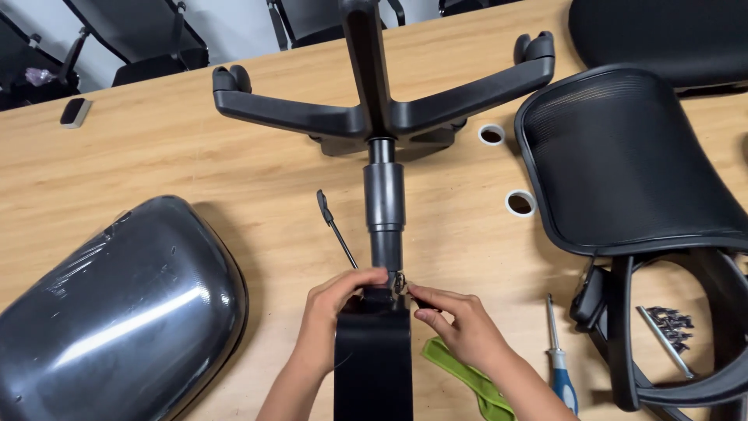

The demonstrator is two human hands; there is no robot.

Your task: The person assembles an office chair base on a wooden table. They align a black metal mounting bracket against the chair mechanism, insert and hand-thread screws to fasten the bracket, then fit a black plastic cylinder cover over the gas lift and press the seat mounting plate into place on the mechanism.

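A black chair base (467,93) with castor wheels lies on the wooden table (156,156), its gas cylinder (385,203) pointing toward me. The cylinder's near end enters a black seat mechanism plate (372,359). My left hand (335,300) grips the top of that plate where the cylinder goes in. My right hand (460,323) pinches a small part at the mechanism's right side, fingers closed on it. A thin black lever (335,226) sticks out to the left of the cylinder.
A shiny plastic-wrapped seat shell (117,312) lies at left. A mesh backrest (623,164) with frame sits at right, screws (670,323) beside it. A blue-handled screwdriver (559,359) and a green cloth (467,378) lie near my right hand. Two cable holes (520,203) pierce the table.
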